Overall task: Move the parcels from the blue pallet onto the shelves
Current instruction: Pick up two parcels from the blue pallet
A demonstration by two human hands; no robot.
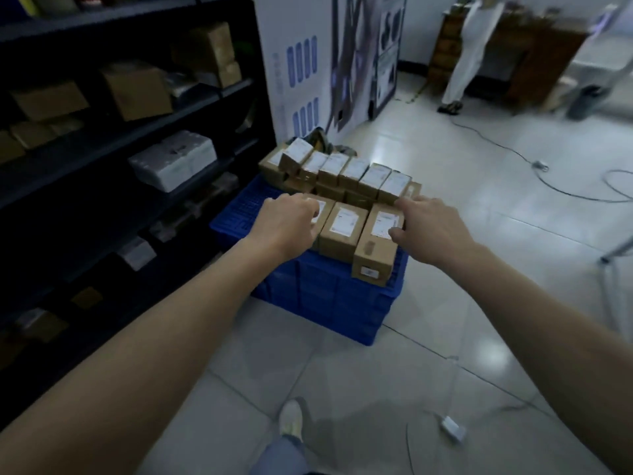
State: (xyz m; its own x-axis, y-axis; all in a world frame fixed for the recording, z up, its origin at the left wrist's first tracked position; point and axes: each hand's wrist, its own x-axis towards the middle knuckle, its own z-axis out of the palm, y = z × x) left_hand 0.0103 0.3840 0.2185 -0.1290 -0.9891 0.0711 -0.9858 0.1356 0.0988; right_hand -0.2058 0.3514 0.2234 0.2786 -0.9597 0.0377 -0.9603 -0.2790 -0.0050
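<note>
A pale glossy tiled floor fills the right and bottom of the view. Dark metal shelving runs down the left side, loaded with brown cardboard boxes and a white wrapped bundle on a middle shelf. A tall white printed carton stands at the far end of the shelving. A blue plastic pallet sits on the floor beside the shelving, stacked up like crates.

On the pallet's top, small brown cardboard parcels with white labels are packed in rows. A back row of parcels stands close together, label sides tilted up. A front row of three is seen at the near edge: left front parcel, middle front parcel, right front parcel, touching side by side.

Both bare forearms are stretched toward the front row. The left hand is curled over the left front parcel, fingers bent down onto its top; whether it is actually gripped cannot be told. The right hand is spread wide, thumb touching the label of the right front parcel, fingers extended past its far side; nothing is clasped.

A second person in white clothing is seen standing far back at right. Dark cables are trailed across the floor. A small white adapter lies on the tiles near the wearer's light shoe.
</note>
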